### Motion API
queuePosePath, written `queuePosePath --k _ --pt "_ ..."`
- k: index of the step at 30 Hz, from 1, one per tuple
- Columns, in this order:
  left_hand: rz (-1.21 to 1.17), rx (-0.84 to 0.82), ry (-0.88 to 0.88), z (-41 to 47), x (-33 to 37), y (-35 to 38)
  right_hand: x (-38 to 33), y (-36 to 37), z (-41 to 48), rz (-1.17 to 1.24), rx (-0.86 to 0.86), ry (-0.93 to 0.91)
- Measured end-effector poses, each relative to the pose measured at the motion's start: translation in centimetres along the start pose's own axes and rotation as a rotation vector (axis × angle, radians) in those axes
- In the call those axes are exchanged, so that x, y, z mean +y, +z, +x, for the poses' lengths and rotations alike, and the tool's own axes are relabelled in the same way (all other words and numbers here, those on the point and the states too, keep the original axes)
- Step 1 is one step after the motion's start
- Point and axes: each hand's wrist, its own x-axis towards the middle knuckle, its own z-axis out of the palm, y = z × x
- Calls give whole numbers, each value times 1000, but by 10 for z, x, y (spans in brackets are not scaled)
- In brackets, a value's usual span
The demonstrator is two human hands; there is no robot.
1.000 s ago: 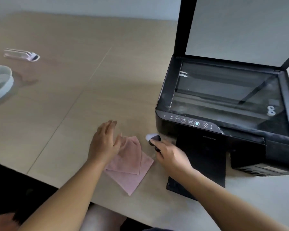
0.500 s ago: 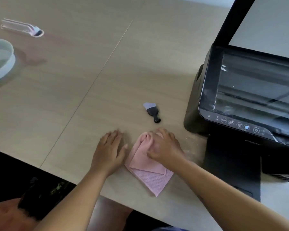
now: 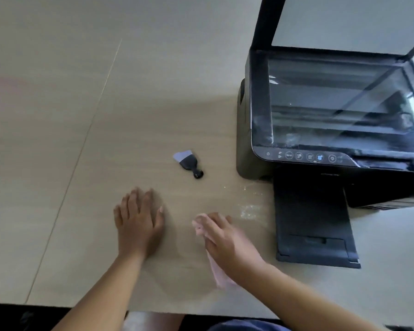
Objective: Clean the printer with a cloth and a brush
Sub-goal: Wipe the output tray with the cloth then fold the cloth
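Clearly, from the head view, the main risk lies with the pale dust (image 3: 250,207) scattered on the table (image 3: 58,115) just right of the right hand (image 3: 227,240): dragging the gathered pink cloth (image 3: 219,275) through it could carry grit onto the scanner glass (image 3: 339,101) of the printer (image 3: 332,130) at far right. That hand is clenched around the cloth, knuckles up, near the table's front edge. Beside it the left hand (image 3: 139,223) lies flat, fingers spread, holding nothing. Farther off lies the small brush (image 3: 188,162), untouched.
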Motion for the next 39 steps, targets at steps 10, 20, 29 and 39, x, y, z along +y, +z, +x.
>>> queuePosePath --k 10,20,29,39 --pt "-445 261 447 74 150 -76 120 -130 -52 -71 582 453" --pt "-145 99 512 94 307 -101 146 -105 -29 -236 568 443" --pt "-7 160 513 94 311 -93 193 -116 -82 -400 357 171" --pt "-10 143 492 94 312 -94 123 -60 -10 -432 301 273"
